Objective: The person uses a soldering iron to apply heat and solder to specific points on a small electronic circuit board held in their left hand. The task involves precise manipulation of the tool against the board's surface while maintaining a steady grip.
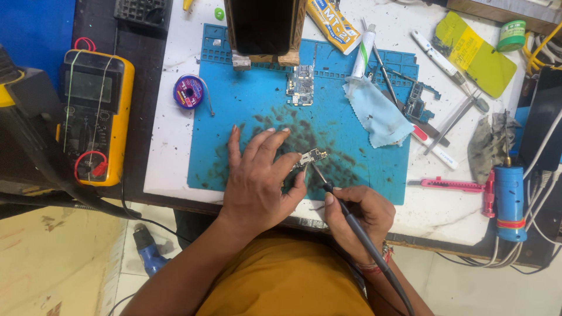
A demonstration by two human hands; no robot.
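Head view: your left hand (256,175) pinches the small circuit board (312,157) at its fingertips, holding it over the blue work mat (246,111). Your right hand (358,212) is closed around the soldering iron (345,213), its tip touching the board's underside edge. The mat lies on a white tabletop (167,134); a yellow multimeter (96,114) sits left, a pale cloth (374,111) right. Both wrists angle inward from below.

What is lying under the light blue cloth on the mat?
The light blue cloth lies on the blue mat, over the lower ends of a white tube and metal tools. Anything else beneath is hidden.
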